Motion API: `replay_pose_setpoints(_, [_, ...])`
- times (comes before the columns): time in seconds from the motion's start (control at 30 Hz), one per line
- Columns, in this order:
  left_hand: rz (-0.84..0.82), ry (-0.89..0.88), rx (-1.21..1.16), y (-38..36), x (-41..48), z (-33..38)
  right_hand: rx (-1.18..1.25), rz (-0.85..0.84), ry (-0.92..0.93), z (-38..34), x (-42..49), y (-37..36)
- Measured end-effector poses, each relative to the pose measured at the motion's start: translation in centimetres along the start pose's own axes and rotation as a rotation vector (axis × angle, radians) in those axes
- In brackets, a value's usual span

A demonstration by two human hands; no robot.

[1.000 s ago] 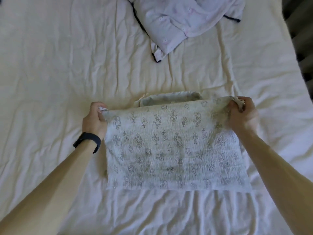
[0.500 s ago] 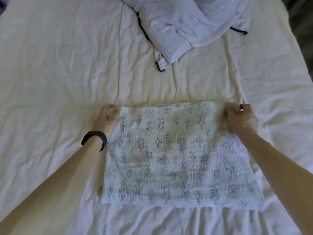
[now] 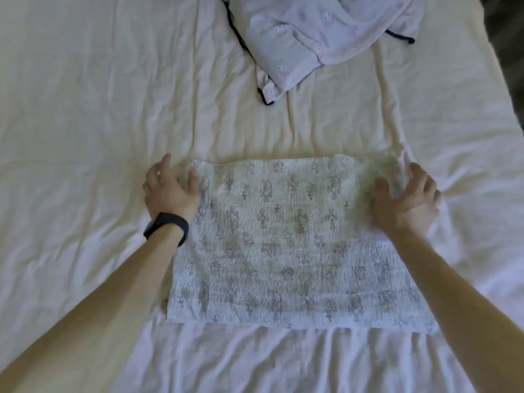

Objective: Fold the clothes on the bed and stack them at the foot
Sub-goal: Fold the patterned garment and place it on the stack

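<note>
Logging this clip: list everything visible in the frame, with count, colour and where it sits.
printed cloth: one, white with grey cross pattern, lying flat and folded at the middle of the bed, nearer the person
lilac garment: one, pale purple with dark trim, crumpled at the far edge of view
bed sheet: one, cream, wrinkled, under everything
floor: dark strip, far right corner
wristband: one, black, on the left wrist
left hand: fingers spread, at the cloth's far left corner
right hand: fingers spread, at the cloth's far right corner
</note>
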State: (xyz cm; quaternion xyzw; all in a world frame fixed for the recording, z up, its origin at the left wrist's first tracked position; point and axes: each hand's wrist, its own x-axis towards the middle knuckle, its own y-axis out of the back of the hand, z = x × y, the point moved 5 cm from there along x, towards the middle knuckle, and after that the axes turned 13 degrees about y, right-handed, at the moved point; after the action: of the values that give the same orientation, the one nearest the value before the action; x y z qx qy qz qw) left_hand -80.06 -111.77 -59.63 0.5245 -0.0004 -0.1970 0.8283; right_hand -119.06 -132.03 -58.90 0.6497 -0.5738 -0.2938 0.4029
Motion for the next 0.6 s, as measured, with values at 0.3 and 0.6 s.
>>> replay_pose_setpoints(0.3, [-0.272,-0.589,0.492,-7.8,-16.4,-0.5,-0.339,-0.427,0.521,-4.4,-10.4,-5.8])
replay_pose_setpoints(0.6, [-0.139,-0.536,0.609,-4.7,-10.4,-1.2,-0.385,-0.334,0.350,-1.9,-6.8,-2.9])
